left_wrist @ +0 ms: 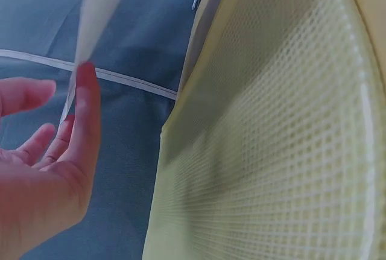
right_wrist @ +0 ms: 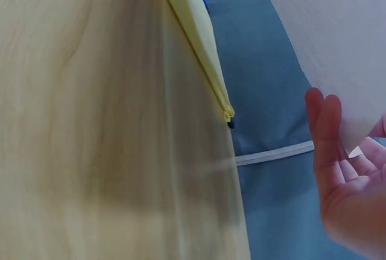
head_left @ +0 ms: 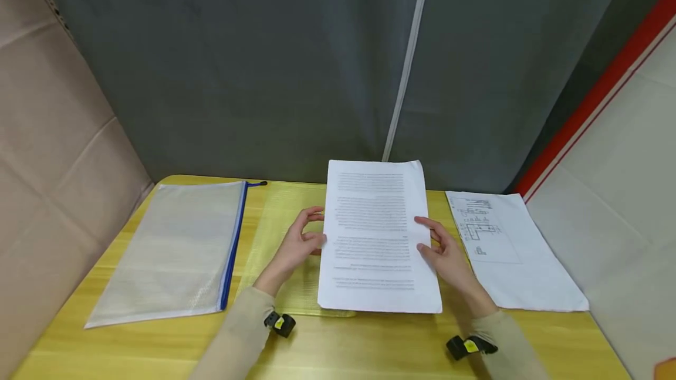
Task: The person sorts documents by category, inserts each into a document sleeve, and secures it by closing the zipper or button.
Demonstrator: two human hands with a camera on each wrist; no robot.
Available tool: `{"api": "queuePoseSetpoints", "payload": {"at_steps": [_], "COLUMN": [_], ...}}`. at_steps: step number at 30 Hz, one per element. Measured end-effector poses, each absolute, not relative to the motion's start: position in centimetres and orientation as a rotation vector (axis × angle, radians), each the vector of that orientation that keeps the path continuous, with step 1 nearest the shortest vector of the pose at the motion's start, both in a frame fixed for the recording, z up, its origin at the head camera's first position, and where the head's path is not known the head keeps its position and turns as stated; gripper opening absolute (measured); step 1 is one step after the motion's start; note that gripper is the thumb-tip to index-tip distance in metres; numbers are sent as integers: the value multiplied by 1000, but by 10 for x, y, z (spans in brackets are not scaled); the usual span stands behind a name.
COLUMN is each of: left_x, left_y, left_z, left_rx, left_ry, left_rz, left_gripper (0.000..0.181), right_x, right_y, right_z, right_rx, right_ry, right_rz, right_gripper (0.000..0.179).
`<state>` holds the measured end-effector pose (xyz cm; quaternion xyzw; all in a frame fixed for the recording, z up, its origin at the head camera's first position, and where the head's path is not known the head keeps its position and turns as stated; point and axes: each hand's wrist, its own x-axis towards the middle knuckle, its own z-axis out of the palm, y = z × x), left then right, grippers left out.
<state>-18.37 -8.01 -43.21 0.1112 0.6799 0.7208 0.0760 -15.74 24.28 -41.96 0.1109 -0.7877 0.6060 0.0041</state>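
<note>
A white printed paper (head_left: 372, 233) is held up over the middle of the table, its lines of text facing the head camera. My left hand (head_left: 298, 242) holds its left edge; in the left wrist view the paper runs edge-on past the index finger, with the thumb on the other side. At the right edge, my right hand (head_left: 446, 254) grips the paper between thumb and fingers. Beneath it lies a yellow translucent mesh zip pouch (head_left: 280, 210), partly hidden by the paper and left hand. The pouch's mesh surface (left_wrist: 289, 115) fills much of the left wrist view.
A clear mesh pouch (head_left: 174, 251) with a blue zip edge lies at the left of the wooden table (head_left: 338, 348). Another white paper (head_left: 517, 251) with a printed diagram lies on the right. A grey curtain (head_left: 253, 69) hangs behind; pale panels flank both sides.
</note>
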Motion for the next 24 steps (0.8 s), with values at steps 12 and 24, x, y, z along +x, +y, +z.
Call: {"api": "queuePoseSetpoints", "payload": {"at_steps": [12,24], "left_x": [-182,-179], "left_y": [-70,-45], "left_z": [-453,-463], "left_rx": [462,602], "left_ry": [2552,2845], "left_rz": [1717,1118], "left_gripper": [44,49], "right_x": [-149,-140], "right_y": [258,274], "right_z": [-405,-402], "right_rx": [323,278], "right_ry": [-2446,-2472], "right_rz": [1798,1688], "right_gripper": [54,54]}}
